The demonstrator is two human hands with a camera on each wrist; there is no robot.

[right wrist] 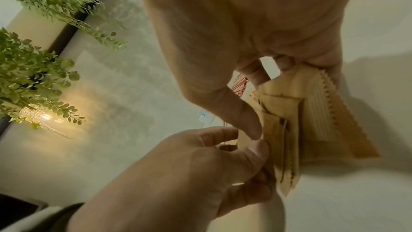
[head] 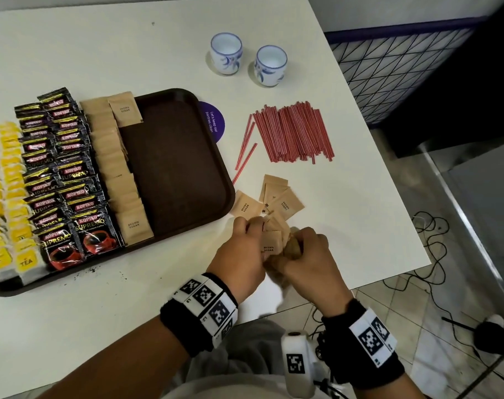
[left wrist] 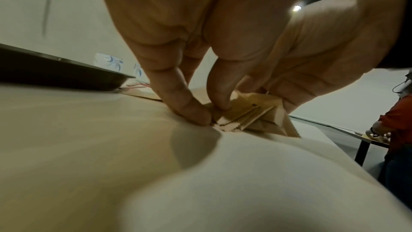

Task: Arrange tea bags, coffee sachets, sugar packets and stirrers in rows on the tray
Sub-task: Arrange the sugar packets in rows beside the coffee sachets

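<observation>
A dark brown tray (head: 173,156) holds rows of yellow tea bags (head: 6,174), black coffee sachets (head: 63,174) and brown sugar packets (head: 115,168). Just right of the tray's near corner, both hands grip one bunch of brown sugar packets (head: 272,243). My left hand (head: 242,254) pinches its left side with thumb and fingers (left wrist: 191,108). My right hand (head: 308,254) grips the right side, and the fanned bunch (right wrist: 289,130) shows clearly in the right wrist view. A few loose sugar packets (head: 274,197) lie beyond the hands. Red stirrers (head: 294,133) are heaped on the table further back.
Two white-and-blue cups (head: 226,53) (head: 271,64) stand at the back of the white table (head: 130,47). A purple round sticker (head: 215,122) peeks out beside the tray. The table's right edge is close to my right hand; cables lie on the floor (head: 435,240).
</observation>
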